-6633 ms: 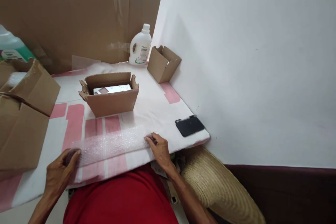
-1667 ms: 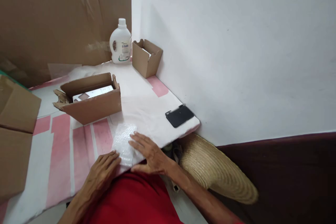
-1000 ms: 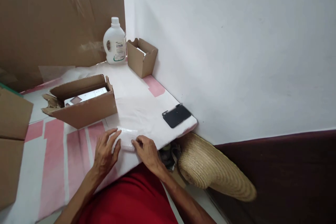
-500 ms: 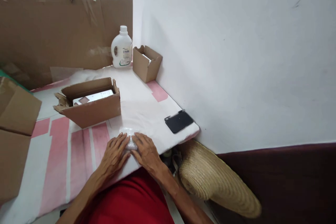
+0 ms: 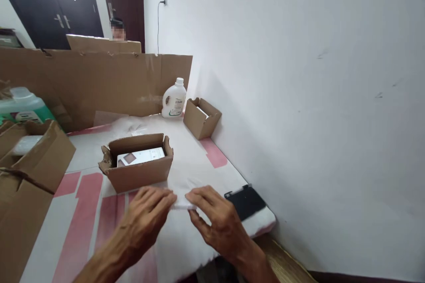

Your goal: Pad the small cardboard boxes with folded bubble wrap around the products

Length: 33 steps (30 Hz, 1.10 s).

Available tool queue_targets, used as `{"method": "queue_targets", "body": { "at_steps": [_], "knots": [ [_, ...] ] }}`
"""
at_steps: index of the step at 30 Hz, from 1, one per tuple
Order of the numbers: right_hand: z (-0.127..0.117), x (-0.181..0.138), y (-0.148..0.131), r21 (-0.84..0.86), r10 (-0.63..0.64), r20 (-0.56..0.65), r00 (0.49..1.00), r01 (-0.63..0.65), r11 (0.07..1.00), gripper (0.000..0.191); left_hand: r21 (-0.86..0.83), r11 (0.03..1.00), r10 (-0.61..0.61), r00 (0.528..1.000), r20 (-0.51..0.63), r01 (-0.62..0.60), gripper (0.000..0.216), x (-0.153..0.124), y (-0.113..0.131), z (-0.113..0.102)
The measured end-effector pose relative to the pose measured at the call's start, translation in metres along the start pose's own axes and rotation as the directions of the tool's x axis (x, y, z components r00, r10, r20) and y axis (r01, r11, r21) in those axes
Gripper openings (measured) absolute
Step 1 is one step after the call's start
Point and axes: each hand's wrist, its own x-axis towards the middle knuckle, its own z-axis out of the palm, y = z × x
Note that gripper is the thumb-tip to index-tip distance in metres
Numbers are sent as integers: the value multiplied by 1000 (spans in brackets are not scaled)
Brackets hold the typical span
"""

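Observation:
A folded piece of bubble wrap [image 5: 182,200] is held between my two hands just above the white-and-pink table cover [image 5: 83,194]. My left hand [image 5: 146,221] grips its left end and my right hand [image 5: 215,219] grips its right end; most of the wrap is hidden by my fingers. Just beyond my hands stands an open brown cardboard box [image 5: 139,172] with a white product box [image 5: 141,157] inside. A flat black object [image 5: 247,201] lies on the cover beside my right hand.
A small open carton [image 5: 201,119] and a white detergent bottle [image 5: 173,101] stand at the back by the white wall. A cardboard sheet [image 5: 99,82] rises behind the table. Larger cartons [image 5: 29,168] and a green bottle [image 5: 21,106] crowd the left. A person is partly visible beyond the sheet.
The long strip of bubble wrap was folded into a small pad. My hands, pressing it flat half a second ago, have lifted it toward the box, and my view has tilted up.

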Motion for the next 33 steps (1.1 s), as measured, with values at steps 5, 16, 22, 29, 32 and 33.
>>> {"method": "queue_targets", "body": {
  "at_steps": [5,16,22,29,32,33],
  "knots": [
    [0,105,9,-170,-202,-121,972,180,969,19,264,964,17,978,-207,39,30,54,-58,-69],
    [83,167,52,135,-92,439,894,36,990,16,-30,915,-382,890,248,401,25,31,-152,-62],
    [72,176,52,412,-36,424,905,-157,898,18,-43,871,-424,793,438,489,30,32,-154,-63],
    [91,177,56,450,-101,496,863,-156,879,4,-20,822,-487,720,494,570,25,38,-164,-57],
    [94,181,59,420,-95,550,830,-176,890,15,34,811,-515,685,515,584,22,47,-167,-57],
    [95,183,60,401,-87,584,807,-194,895,20,42,804,-521,669,530,593,20,51,-169,-57]
  ]
}}
